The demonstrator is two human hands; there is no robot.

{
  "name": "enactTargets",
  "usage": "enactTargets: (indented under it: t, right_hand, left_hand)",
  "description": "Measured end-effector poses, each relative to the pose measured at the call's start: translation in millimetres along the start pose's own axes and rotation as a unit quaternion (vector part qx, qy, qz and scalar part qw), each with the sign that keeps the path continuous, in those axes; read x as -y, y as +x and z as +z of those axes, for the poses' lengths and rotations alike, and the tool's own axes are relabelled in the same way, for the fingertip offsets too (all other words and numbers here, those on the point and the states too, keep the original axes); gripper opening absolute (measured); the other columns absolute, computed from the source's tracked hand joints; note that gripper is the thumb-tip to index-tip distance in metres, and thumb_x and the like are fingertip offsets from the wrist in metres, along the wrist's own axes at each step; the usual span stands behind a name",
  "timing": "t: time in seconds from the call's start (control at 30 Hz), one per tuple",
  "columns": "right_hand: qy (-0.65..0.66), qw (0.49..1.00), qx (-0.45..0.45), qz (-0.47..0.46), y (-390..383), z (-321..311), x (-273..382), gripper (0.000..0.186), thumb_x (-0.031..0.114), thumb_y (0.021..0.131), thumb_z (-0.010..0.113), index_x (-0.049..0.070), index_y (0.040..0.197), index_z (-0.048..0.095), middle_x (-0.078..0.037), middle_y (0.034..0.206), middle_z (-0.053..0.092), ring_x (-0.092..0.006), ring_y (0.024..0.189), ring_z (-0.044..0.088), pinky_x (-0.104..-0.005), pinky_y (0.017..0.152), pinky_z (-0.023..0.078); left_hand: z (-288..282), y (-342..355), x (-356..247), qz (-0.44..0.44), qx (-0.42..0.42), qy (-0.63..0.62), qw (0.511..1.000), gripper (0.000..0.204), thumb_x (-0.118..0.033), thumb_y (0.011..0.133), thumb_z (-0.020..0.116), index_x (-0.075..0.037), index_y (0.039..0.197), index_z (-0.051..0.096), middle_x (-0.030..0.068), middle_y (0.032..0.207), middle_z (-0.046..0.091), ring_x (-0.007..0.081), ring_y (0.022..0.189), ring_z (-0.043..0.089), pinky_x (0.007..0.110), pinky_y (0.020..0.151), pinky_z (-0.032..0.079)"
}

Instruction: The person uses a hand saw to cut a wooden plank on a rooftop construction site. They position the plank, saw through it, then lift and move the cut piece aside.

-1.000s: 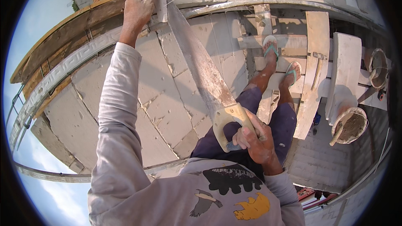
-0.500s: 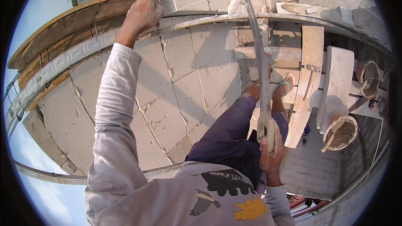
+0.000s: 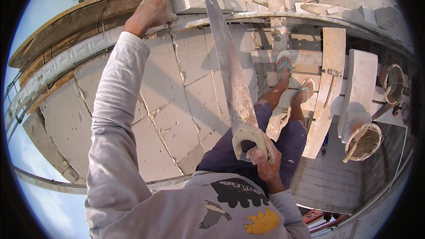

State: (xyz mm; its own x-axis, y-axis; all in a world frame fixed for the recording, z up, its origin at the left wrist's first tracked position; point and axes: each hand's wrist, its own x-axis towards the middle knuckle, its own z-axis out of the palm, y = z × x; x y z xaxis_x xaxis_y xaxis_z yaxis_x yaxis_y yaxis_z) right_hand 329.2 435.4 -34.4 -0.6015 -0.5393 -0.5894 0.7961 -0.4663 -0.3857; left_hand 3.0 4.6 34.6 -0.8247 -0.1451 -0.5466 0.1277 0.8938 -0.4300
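Gripping a rust-stained, cream-handled steel handsaw (image 3: 232, 73), the right hand (image 3: 268, 163) angles it near a pale rectangular block (image 3: 190, 0) at the top edge of a grey masonry wall (image 3: 190, 59), left hand (image 3: 152, 11) at the block's end, hold unclear; a leftward swing could nick that hand.

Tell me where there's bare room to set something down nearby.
The pale slab, between the plank bearing the hammer and the two buckets, looks bare on top; so does the plank below the hammer. It's crowded around the buckets, and, as seen here, at the white block between left hand and saw.
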Motion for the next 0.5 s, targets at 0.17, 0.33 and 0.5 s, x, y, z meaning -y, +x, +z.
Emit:
enactTargets:
  t: [0.17,0.33,0.5]
  right_hand:
    - [0.054,0.998,0.027,0.007,21.2,6.1,-14.1,0.059,0.014,0.108,0.060,-0.013,0.157,0.042,-0.003,0.082,0.060,-0.0085,0.068,0.052,-0.0328,0.077,0.057]
    - [0.053,0.998,0.035,0.005,23.7,10.9,-27.7,0.059,0.013,0.109,0.058,-0.012,0.158,0.040,-0.004,0.083,0.060,-0.0093,0.068,0.053,-0.0337,0.077,0.057]
    - [0.025,0.998,0.049,0.014,26.8,12.2,-30.8,0.058,0.013,0.109,0.059,-0.011,0.159,0.041,-0.005,0.085,0.062,-0.0094,0.069,0.053,-0.0294,0.074,0.055]
  left_hand:
    - [-3.5,0.1,-6.8,-0.025,-0.007,-0.036,0.999,0.088,-0.028,0.075,0.086,-0.012,0.155,0.053,0.0205,0.136,0.069,0.0382,0.131,0.063,0.047,0.114,0.050]
    - [-14.3,-6.2,-15.1,-0.008,-0.015,-0.050,0.999,0.081,-0.030,0.074,0.087,-0.006,0.147,0.060,0.0203,0.137,0.069,0.0366,0.132,0.064,0.046,0.118,0.049]
    - [-4.2,-7.9,-6.5,0.015,-0.046,-0.033,0.998,0.080,-0.028,0.075,0.085,-0.006,0.148,0.059,0.0207,0.138,0.068,0.0364,0.133,0.063,0.046,0.118,0.049]
